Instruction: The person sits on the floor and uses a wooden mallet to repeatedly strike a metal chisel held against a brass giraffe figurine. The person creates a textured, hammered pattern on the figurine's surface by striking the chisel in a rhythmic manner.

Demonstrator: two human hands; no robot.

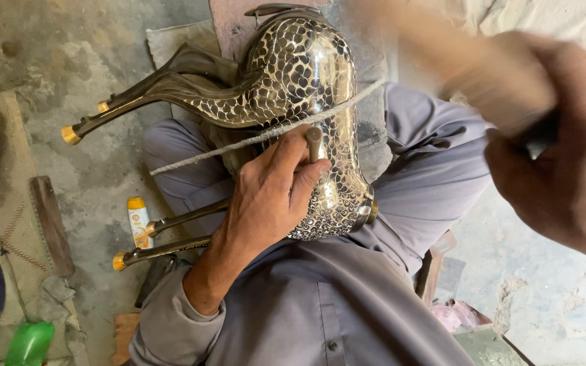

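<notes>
A brass animal figure (300, 81) with a hammered scale pattern lies across my lap, its thin legs with gold-tipped feet (70, 135) pointing left. My left hand (266, 193) rests on its body and grips a small metal punch (314, 144) upright against the surface. My right hand (564, 163) is raised at the right, close to the camera, wrapped around the handle of a blurred wooden mallet (456, 61). A rough cord (266, 132) runs taut across the figure's body.
A small orange-capped white tube (139, 220) lies on the concrete floor by the lower legs. A flat dark bar (52, 224) rests on a worn mat at the left, and a green bottle (30, 342) sits at the bottom left. Pink cloth (459, 315) lies at the lower right.
</notes>
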